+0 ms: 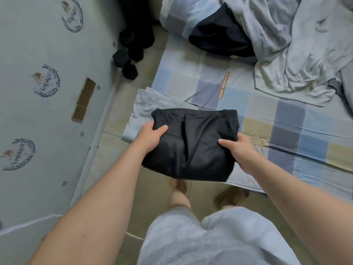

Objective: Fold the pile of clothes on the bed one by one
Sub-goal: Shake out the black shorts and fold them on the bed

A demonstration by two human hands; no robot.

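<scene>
Both hands, left (150, 135) and right (241, 150), grip the folded black garment (191, 144) by its sides, off the bed (286, 131) edge, near the grey fold (152, 108) at 10 o'clock. Slack grip (slippery-looking fabric) could let the layers slide apart.

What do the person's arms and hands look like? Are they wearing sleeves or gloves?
Both arms are bare right up to the picture's bottom edge, with no sleeves showing. The left hand and right hand have no gloves, rings, watch or bracelets that can be seen.
</scene>
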